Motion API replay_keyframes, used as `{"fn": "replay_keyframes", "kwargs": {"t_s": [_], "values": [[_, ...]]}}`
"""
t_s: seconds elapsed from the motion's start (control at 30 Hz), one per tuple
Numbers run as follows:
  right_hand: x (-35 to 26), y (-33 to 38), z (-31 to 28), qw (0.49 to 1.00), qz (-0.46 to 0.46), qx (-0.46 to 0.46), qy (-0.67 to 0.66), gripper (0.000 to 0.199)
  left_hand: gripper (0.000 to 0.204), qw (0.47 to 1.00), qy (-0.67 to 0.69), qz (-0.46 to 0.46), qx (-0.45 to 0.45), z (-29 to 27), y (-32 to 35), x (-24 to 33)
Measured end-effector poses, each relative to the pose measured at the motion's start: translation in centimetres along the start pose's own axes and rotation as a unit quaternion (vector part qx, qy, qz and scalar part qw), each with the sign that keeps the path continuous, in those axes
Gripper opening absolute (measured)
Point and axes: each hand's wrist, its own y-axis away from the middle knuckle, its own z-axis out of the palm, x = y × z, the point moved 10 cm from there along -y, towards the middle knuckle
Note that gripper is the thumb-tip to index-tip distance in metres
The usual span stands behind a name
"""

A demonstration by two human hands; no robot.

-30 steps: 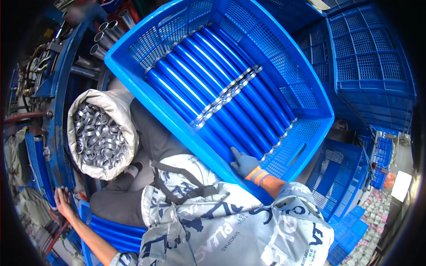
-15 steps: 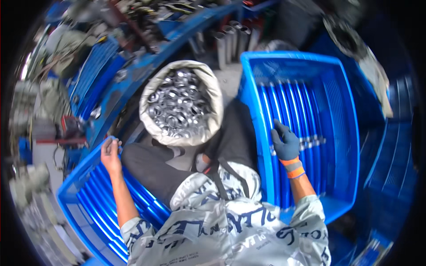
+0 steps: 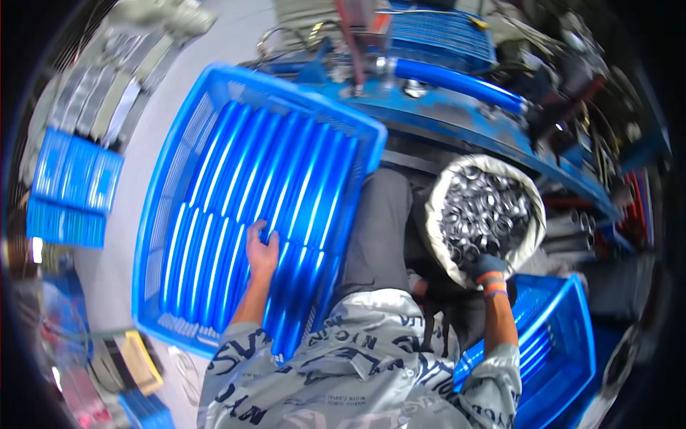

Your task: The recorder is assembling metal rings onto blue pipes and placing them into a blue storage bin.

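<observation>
L hand, bare, is at 8 o'clock, over or on the blue tubes in the L crate at 9; fingers loosely curled, thumb apart, nothing seen gripped. R hand, gloved, is at approx. 4, at the near rim of the pale sack at 3, fingers down by the metal rings. Blur + dark there, so can't tell how far open they are or if they've got a ring.

Work looks partway: L crate's tubes lie in two rows end to end, a few more tubes show in the R crate at 4, plus a single tube on the counter at 1. Sack's well stocked w/ loose rings, so prob. plenty left.
</observation>
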Motion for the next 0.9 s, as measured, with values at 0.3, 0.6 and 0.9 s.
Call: {"fn": "replay_keyframes", "kwargs": {"t_s": [0.3,0.6,0.9], "values": [[-1.0,0.3,-0.4,0.996,-0.062,0.061,0.037,0.06,0.074,0.915,-0.344,-0.064,0.201,-22.9,-0.3,-11.8],[0.0,3.6,-4.0,0.997,0.002,0.08,-0.012,0.053,0.117,0.834,-0.404,-0.372,-0.061,-29.3,-6.1,-18.6],[0.3,4.6,-5.4,0.938,-0.008,0.246,-0.244,0.04,0.129,0.856,-0.395,-0.315,-0.106,-33.9,-3.8,-19.7]]}}
